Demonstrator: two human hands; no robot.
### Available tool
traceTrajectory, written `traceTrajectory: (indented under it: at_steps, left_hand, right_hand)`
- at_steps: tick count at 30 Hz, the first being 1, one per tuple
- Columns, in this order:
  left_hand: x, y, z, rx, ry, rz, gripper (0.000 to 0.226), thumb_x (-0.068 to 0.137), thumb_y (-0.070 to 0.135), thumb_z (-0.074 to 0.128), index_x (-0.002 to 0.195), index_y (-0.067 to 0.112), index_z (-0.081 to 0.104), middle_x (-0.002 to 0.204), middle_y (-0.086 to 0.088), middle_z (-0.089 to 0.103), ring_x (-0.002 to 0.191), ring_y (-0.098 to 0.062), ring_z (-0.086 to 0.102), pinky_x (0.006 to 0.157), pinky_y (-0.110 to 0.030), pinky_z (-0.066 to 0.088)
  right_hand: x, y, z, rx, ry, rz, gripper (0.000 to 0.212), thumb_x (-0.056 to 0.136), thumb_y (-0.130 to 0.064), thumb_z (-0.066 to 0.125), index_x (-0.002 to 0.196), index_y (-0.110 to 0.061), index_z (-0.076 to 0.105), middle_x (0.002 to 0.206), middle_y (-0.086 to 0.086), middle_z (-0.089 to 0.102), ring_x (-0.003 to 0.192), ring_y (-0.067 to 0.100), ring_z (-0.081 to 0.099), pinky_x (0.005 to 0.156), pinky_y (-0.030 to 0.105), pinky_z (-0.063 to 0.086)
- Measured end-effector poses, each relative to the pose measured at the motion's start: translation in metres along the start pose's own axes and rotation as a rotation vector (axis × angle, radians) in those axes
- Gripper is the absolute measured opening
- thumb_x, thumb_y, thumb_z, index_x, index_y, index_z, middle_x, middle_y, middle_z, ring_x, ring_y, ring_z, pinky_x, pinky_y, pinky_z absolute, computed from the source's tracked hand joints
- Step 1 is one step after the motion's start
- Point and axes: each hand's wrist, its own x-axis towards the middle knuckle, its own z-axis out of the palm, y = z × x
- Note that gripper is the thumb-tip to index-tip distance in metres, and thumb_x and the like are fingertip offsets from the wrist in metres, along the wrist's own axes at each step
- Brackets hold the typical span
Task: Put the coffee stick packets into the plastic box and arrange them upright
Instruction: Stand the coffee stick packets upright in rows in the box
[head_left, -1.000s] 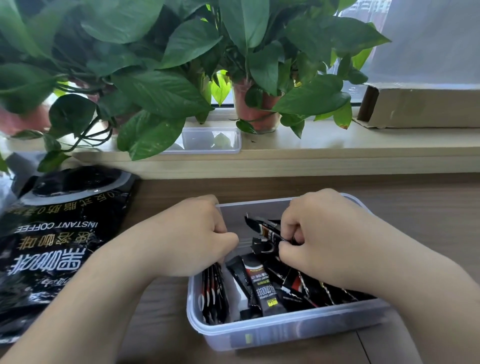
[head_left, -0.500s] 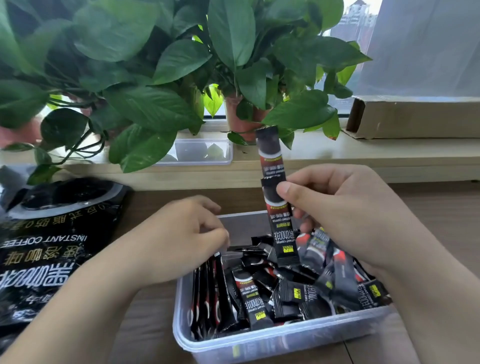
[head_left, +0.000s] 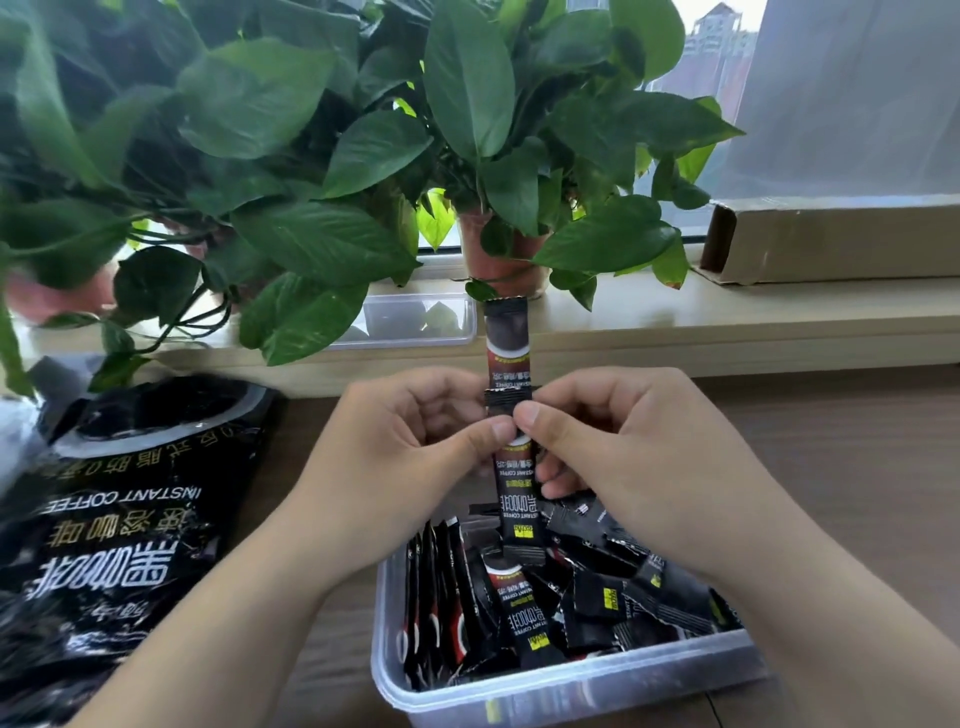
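A strip of two joined black coffee stick packets (head_left: 509, 353) hangs upright above the clear plastic box (head_left: 545, 688). My left hand (head_left: 410, 441) and my right hand (head_left: 613, 447) both pinch it at the seam between the two packets, thumbs touching. The lower packet's end dangles over the box. Inside the box, several packets (head_left: 441, 597) stand upright in a row along the left wall. The others (head_left: 613, 587) lie jumbled across the middle and right.
A large black instant coffee bag (head_left: 114, 519) lies on the wooden table at the left. Potted plants (head_left: 498, 260) and a clear lid (head_left: 415, 319) sit on the windowsill behind. A cardboard box (head_left: 831, 239) lies on the sill at the right.
My right hand lifted the joined packets out of the box and raised them. My left hand left the upright row and came up to pinch the strip beside the right thumb.
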Motion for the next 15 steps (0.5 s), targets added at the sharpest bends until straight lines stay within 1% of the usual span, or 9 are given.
traceTrajectory:
  at_steps: [2,4,5,6,8,10,11,13,15]
  left_hand:
    - [0.001,0.000,-0.001,0.025,0.027,-0.008,0.019,0.071,0.020,0.075,0.083,0.007,0.070,0.066,-0.006,0.070,0.058,-0.016,0.064,0.056,-0.022,0.055]
    - [0.002,0.001,-0.003,0.053,0.056,-0.028,0.019,0.071,0.028,0.075,0.075,0.010,0.069,0.063,-0.007,0.070,0.056,-0.018,0.062,0.055,-0.024,0.053]
    - [0.003,0.001,-0.004,0.071,0.073,-0.034,0.020,0.071,0.031,0.075,0.071,0.012,0.070,0.063,-0.008,0.070,0.055,-0.017,0.061,0.054,-0.024,0.051]
    - [0.003,0.001,-0.004,0.092,0.088,-0.037,0.023,0.071,0.035,0.075,0.069,0.013,0.070,0.062,-0.008,0.070,0.055,-0.015,0.059,0.052,-0.023,0.048]
    - [0.003,0.001,-0.004,0.122,0.102,-0.051,0.030,0.070,0.042,0.074,0.070,0.012,0.071,0.062,-0.012,0.070,0.053,-0.014,0.055,0.052,-0.024,0.044]
    - [0.002,0.002,-0.003,0.110,0.079,-0.071,0.034,0.070,0.044,0.073,0.075,0.010,0.074,0.067,-0.020,0.072,0.053,-0.016,0.055,0.054,-0.026,0.044]
    - [0.001,0.003,-0.001,0.092,0.059,-0.082,0.032,0.071,0.041,0.073,0.076,0.010,0.076,0.069,-0.020,0.072,0.053,-0.014,0.057,0.053,-0.024,0.045]
    - [0.000,0.007,0.002,0.026,0.024,-0.102,0.022,0.074,0.029,0.072,0.074,0.008,0.077,0.063,-0.011,0.073,0.051,-0.008,0.060,0.050,-0.016,0.048]
    - [-0.001,0.011,0.002,-0.042,0.005,-0.121,0.017,0.075,0.020,0.069,0.071,0.004,0.075,0.059,-0.003,0.071,0.050,-0.005,0.064,0.049,-0.013,0.050]
  right_hand:
    - [-0.001,0.000,0.000,-0.078,-0.005,-0.031,0.012,0.083,-0.035,0.074,0.092,-0.026,0.076,0.071,0.000,0.074,0.061,0.012,0.072,0.072,0.040,0.062]
    - [-0.003,0.000,-0.003,-0.173,-0.056,-0.026,0.044,0.074,-0.039,0.082,0.115,-0.034,0.066,0.084,-0.008,0.074,0.071,0.007,0.071,0.076,0.032,0.059]
    - [-0.004,0.000,-0.003,-0.201,-0.076,-0.020,0.055,0.070,-0.036,0.086,0.120,-0.036,0.062,0.086,-0.010,0.074,0.073,0.004,0.070,0.076,0.028,0.057]
    - [-0.004,-0.001,-0.002,-0.209,-0.079,-0.019,0.058,0.069,-0.032,0.088,0.120,-0.036,0.060,0.085,-0.009,0.073,0.072,0.003,0.068,0.074,0.024,0.055]
    - [-0.004,-0.001,0.000,-0.182,-0.045,-0.030,0.049,0.069,-0.029,0.089,0.111,-0.032,0.064,0.079,-0.007,0.074,0.067,0.002,0.066,0.069,0.021,0.053]
    - [-0.002,-0.001,0.003,-0.089,0.009,-0.038,0.038,0.069,-0.025,0.089,0.100,-0.028,0.068,0.074,-0.004,0.074,0.063,0.006,0.066,0.066,0.026,0.055]
    - [-0.001,0.000,0.003,-0.031,0.038,-0.039,0.033,0.068,-0.022,0.089,0.094,-0.025,0.069,0.071,-0.001,0.074,0.060,0.009,0.066,0.062,0.027,0.056]
    - [-0.001,0.001,0.004,0.052,0.082,-0.042,0.023,0.068,-0.020,0.089,0.084,-0.022,0.073,0.066,0.002,0.072,0.053,0.013,0.066,0.053,0.028,0.056]
    - [-0.003,0.001,0.005,0.040,0.097,-0.044,0.015,0.069,-0.025,0.088,0.079,-0.021,0.077,0.065,0.002,0.072,0.052,0.017,0.068,0.053,0.034,0.059]
